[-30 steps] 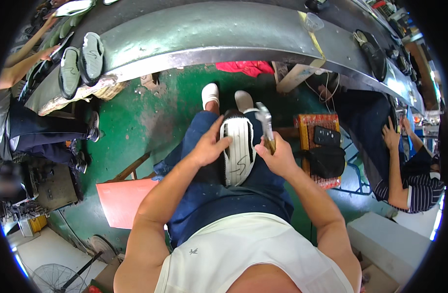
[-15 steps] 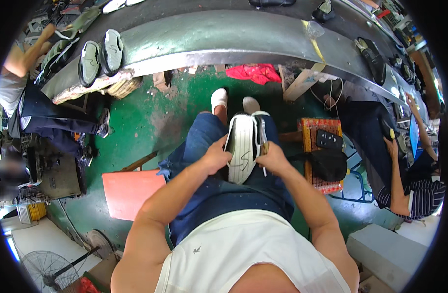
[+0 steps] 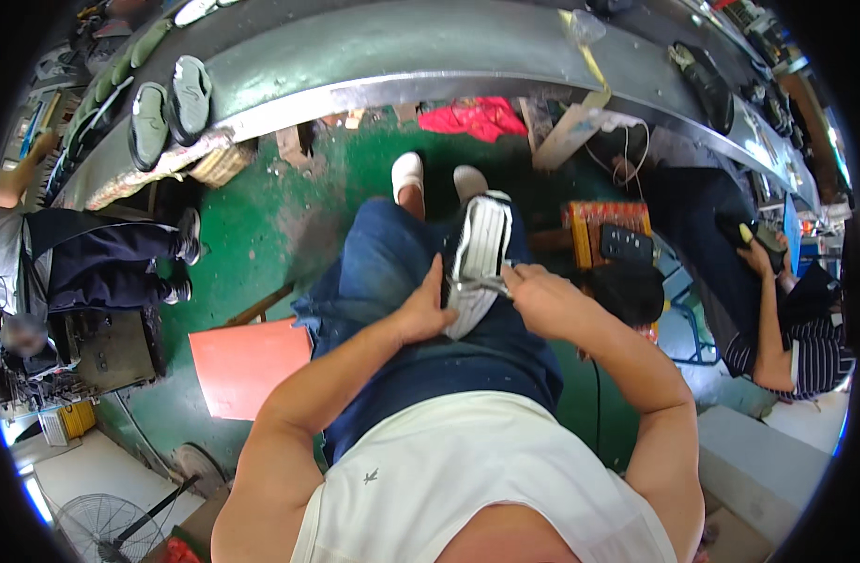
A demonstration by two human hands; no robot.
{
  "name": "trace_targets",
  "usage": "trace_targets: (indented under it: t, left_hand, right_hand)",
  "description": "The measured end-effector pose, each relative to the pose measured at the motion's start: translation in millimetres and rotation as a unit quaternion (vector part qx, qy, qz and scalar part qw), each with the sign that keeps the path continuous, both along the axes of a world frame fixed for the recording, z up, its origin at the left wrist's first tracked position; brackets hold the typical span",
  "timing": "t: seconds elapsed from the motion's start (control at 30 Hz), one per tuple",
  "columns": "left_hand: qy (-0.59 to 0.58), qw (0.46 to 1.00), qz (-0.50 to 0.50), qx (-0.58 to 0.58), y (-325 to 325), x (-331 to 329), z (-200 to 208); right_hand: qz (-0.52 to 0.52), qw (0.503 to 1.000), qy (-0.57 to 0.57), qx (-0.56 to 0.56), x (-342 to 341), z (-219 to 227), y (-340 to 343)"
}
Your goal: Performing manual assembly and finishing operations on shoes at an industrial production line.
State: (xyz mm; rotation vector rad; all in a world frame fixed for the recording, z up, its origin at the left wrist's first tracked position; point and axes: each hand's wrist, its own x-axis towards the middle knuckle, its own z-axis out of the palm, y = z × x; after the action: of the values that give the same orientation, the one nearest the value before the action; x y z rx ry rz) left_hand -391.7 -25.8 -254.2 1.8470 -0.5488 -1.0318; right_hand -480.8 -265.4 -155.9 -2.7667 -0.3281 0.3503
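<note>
A shoe with a pale ridged underside and a dark rim lies bottom up on my lap, slanting toward the far right. My left hand grips its left edge near the close end, with the thumb on the underside. In my closed right hand is a silvery metal hand tool, pincers by its look. The tool's head reaches across the shoe toward my left fingers. Its handles are mostly hidden in my right fist.
A long metal-topped bench curves ahead, bearing a pair of grey-green shoe pieces. A pink-red board is at my left, and a red-patterned stool with a black phone at my right. Co-workers sit on both sides.
The shoe has tilted to the right and moved slightly farther from me. My right hand has turned inward, bringing the metal tool across the shoe. My left hand stays at its left edge.
</note>
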Motion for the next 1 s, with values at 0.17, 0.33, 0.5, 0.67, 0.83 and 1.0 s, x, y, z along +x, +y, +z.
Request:
trace_targets:
  t: [0.17, 0.33, 0.5, 0.67, 0.83, 1.0]
  left_hand:
    - [0.336, 0.887, 0.204, -0.244, -8.1, -7.6, -4.2]
    - [0.055, 0.931, 0.360, -0.033, -26.5, -5.7, -41.9]
    - [-0.111, 0.951, 0.278, 0.083, -25.7, 5.4, -26.4]
    - [-0.193, 0.952, 0.237, -0.003, -27.7, 7.0, -17.3]
    - [-0.295, 0.947, 0.124, -0.034, -23.6, 13.0, -17.9]
    - [-0.321, 0.947, 0.030, -0.011, -19.6, 19.7, -4.1]
  right_hand:
    - [0.072, 0.984, 0.153, -0.061, 25.5, 20.5, 3.5]
    - [-0.079, 0.984, 0.080, 0.137, -12.8, -45.9, 32.9]
    - [-0.022, 0.983, 0.160, 0.085, 7.7, -14.1, 4.7]
    - [-0.018, 0.994, -0.093, -0.063, 39.5, -16.9, 0.2]
    - [-0.106, 0.992, -0.046, 0.054, 37.8, -56.7, -8.9]
    - [-0.157, 0.985, 0.013, 0.068, 25.1, -61.0, -16.5]
